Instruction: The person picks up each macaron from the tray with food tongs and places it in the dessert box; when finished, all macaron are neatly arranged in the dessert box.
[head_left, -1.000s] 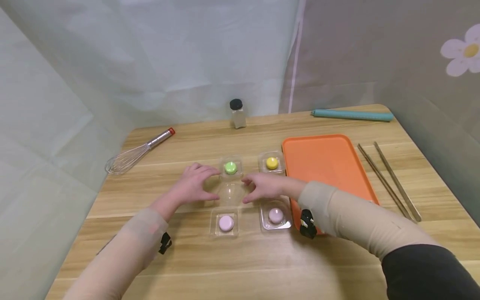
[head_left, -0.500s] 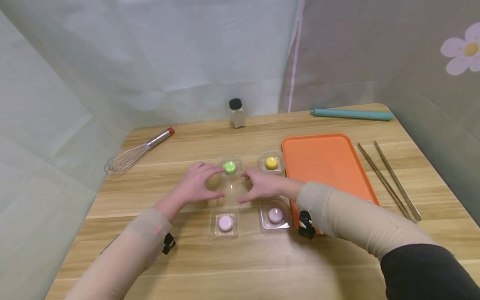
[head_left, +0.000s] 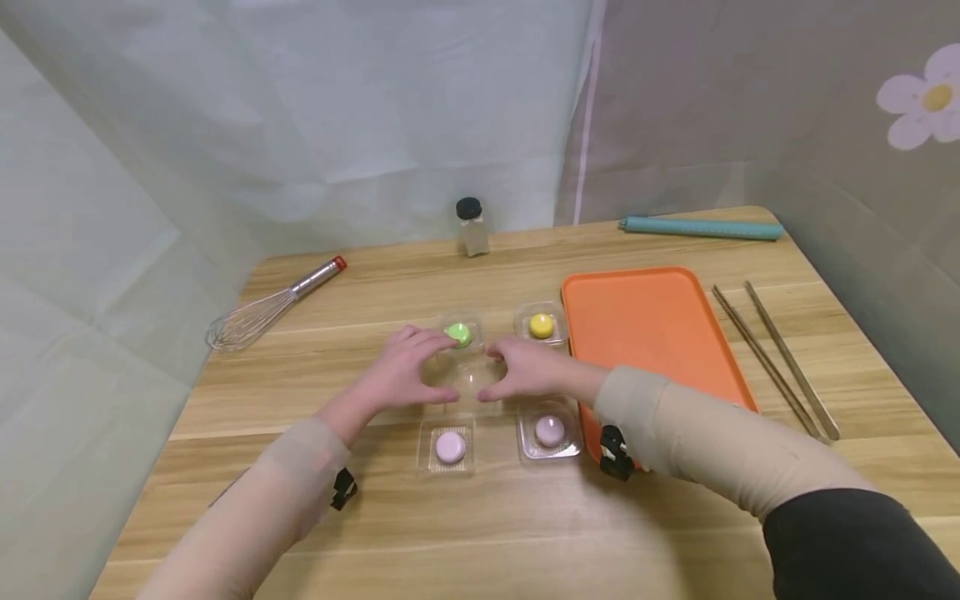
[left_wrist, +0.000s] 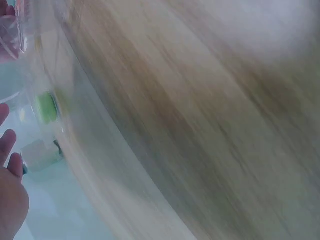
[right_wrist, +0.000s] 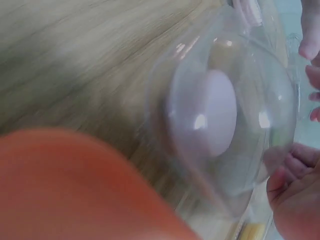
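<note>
Between my two hands is a clear plastic lid (head_left: 471,382), just in front of a clear box with a green macaron (head_left: 460,335). My left hand (head_left: 405,371) is at its left side, thumb and fingers apart; the fingers overlap the green macaron's box. My right hand (head_left: 525,368) stands opposite in a C shape, fingertips close to the lid's right edge. In the left wrist view, the left fingers (left_wrist: 9,145) are spread, with the green macaron (left_wrist: 47,107) beyond. The right wrist view shows a lilac macaron (right_wrist: 220,112) under a clear lid (right_wrist: 240,165), with right fingers behind it.
Other clear boxes hold a yellow macaron (head_left: 541,326) and two lilac macarons (head_left: 451,447). An orange tray (head_left: 652,325) is on the right, beside metal tongs (head_left: 772,358). A whisk (head_left: 277,304), a black-capped jar (head_left: 472,227) and a teal roll (head_left: 701,227) lie farther back.
My left hand has moved right, toward the right hand, and the clear lid has shifted slightly right. The right hand has hardly moved; the gap between the hands is narrower.
</note>
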